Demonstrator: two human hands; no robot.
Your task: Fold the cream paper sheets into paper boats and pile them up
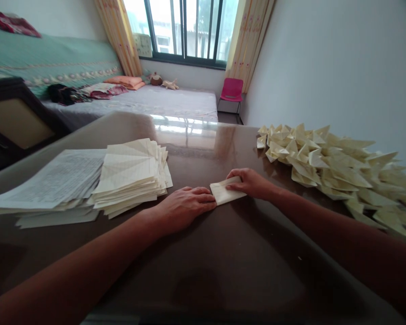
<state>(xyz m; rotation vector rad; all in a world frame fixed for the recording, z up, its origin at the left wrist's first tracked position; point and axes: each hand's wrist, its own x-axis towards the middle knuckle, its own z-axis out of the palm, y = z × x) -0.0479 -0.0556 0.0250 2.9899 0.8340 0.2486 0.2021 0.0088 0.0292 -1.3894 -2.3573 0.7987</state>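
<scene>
A small folded sheet of cream paper (227, 194) lies on the dark glossy table (203, 253), between my two hands. My right hand (245, 181) grips its right side, thumb on top and fingers curled round the far edge. Flat on the table, my left hand (189, 205) reaches its fingertips to the paper's left edge, fingers stretched out and close together. Left of that hand sits a stack of cream paper sheets (130, 169). A large heap of folded paper boats (311, 158) spreads along the table's right side.
Printed sheets (59, 176) lie in a pile at the far left, touching the cream stack. Past the table stand a bed (176, 101) and a pink chair (232, 90) below the window. A white wall (334, 67) borders the right side.
</scene>
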